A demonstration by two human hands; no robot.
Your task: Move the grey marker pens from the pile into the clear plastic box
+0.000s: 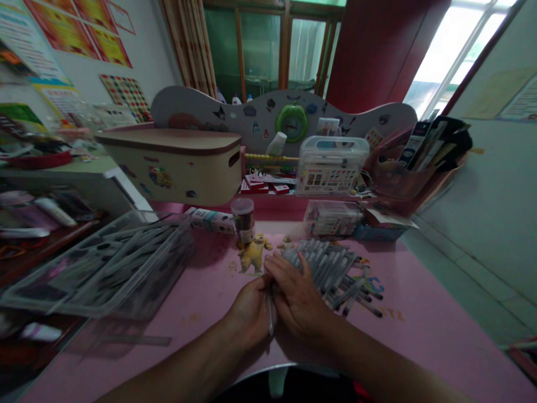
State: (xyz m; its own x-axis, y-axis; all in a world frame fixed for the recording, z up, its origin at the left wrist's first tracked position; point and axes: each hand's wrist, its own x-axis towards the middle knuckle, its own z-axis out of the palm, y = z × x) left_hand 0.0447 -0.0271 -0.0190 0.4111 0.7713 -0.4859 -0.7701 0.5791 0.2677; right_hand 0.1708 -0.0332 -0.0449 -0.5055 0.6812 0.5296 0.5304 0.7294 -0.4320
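Observation:
Near the front of the pink desk point(201, 296), my left hand point(247, 310) and my right hand point(300, 299) are pressed together. Both are closed around a slim, pale clear-barrelled pen point(271, 316), whose lower end sticks out between the palms toward me. The fingers hide the rest of it, and I cannot tell whether more pens are inside the grip. Just behind and to the right of my right hand lies a heap of similar clear pens point(331, 266) with dark ends, some loose at its right side.
At left, a clear plastic bin point(138, 296) full of pens overhangs the desk edge. Behind stand a small clear jar point(243, 218), a long box point(212, 220), a clear case point(331, 217) and a blue box point(380, 230). A lidded storage box point(180, 170) and a handled case point(331, 168) sit higher.

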